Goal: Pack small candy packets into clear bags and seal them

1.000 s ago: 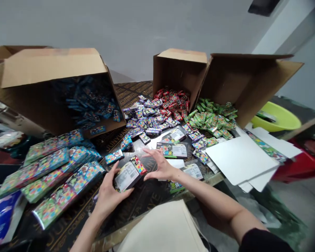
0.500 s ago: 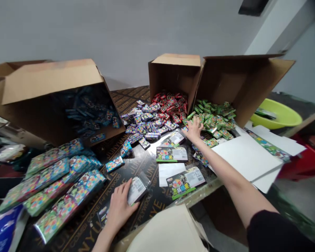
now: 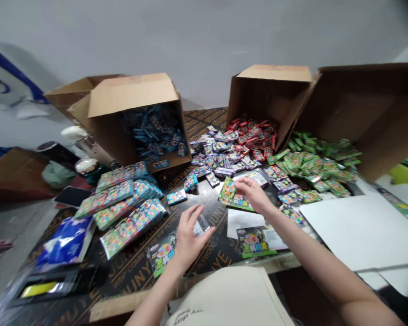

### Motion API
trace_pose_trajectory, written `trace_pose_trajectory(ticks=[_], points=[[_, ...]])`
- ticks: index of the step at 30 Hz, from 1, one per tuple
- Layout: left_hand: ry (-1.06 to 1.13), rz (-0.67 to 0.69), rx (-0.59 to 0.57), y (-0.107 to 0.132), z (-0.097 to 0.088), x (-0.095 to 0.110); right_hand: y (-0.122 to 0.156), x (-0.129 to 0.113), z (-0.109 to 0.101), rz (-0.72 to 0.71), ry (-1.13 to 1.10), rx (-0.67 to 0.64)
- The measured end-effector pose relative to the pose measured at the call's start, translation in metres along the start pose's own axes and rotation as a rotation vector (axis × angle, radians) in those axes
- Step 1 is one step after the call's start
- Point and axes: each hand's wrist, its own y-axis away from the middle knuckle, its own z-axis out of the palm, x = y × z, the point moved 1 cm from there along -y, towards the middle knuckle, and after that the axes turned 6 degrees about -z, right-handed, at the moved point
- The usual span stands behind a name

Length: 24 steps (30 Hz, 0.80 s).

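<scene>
My right hand (image 3: pixel 254 194) pinches a small green candy packet (image 3: pixel 227 190) between thumb and fingertips, above a black printed card package (image 3: pixel 244 202). My left hand (image 3: pixel 189 235) is open, thumb and fingers apart, over another black printed package (image 3: pixel 163 253) lying at the table's front. The hand partly covers that package, and I cannot tell whether it touches it. A third such package (image 3: pixel 256 242) lies to the right, beside a white paper slip (image 3: pixel 242 221). Loose purple packets (image 3: pixel 224 158), red packets (image 3: pixel 253 136) and green packets (image 3: pixel 309 163) are heaped beyond.
Cardboard boxes stand tipped on their sides: one with blue packets (image 3: pixel 132 97), one behind the red packets (image 3: pixel 275 72), one at right (image 3: pixel 377 113). Filled candy strips (image 3: pixel 132 226) are stacked at left, near a blue bag (image 3: pixel 66 240). White sheets (image 3: pixel 363 231) lie at right.
My right hand has come back from the green heap with a green packet in it. My left hand has lifted and spread its fingers over the package. The view has swung left.
</scene>
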Motion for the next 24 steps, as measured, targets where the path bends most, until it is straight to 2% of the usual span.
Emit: trace_pose_trajectory(ticks=[2, 3, 6, 8, 10, 12, 14, 15, 17, 18, 20, 22, 24], points=[[0.029, 0.009, 0.054, -0.005, 0.005, 0.014, 0.021, -0.001, 0.037, 0.09, -0.157, -0.107], [0.059, -0.01, 0.067, -0.006, 0.007, 0.016, 0.03, -0.002, 0.051, 0.104, -0.165, -0.12], [0.198, -0.144, 0.072, -0.006, 0.008, 0.01, 0.046, -0.004, 0.077, 0.077, -0.104, -0.138], [0.242, -0.192, 0.042, -0.003, 0.003, 0.003, 0.049, -0.006, 0.081, 0.045, -0.089, -0.152], [0.223, -0.143, -0.023, 0.0, -0.004, 0.0, 0.049, -0.007, 0.079, 0.043, -0.082, -0.183], [0.226, -0.068, -0.096, 0.003, -0.01, 0.0, 0.05, -0.007, 0.076, 0.075, -0.07, -0.291], [0.301, -0.087, -0.076, 0.004, -0.012, 0.0, 0.053, -0.005, 0.077, 0.106, -0.099, -0.374], [0.374, -0.142, -0.023, 0.003, -0.011, -0.001, 0.055, -0.003, 0.079, 0.109, -0.128, -0.361], [0.586, -0.323, 0.089, 0.001, -0.006, -0.005, 0.061, 0.002, 0.084, 0.084, -0.183, -0.222], [0.711, -0.431, 0.107, -0.001, -0.003, -0.008, 0.064, 0.005, 0.087, 0.063, -0.199, -0.144], [0.92, -0.614, 0.06, -0.004, 0.003, -0.014, 0.07, 0.01, 0.092, 0.025, -0.181, -0.071], [1.007, -0.707, 0.003, -0.007, 0.004, -0.019, 0.075, 0.012, 0.093, -0.012, -0.094, -0.111], [1.012, -0.729, -0.032, -0.008, 0.001, -0.024, 0.077, 0.008, 0.088, -0.119, 0.06, -0.224]])
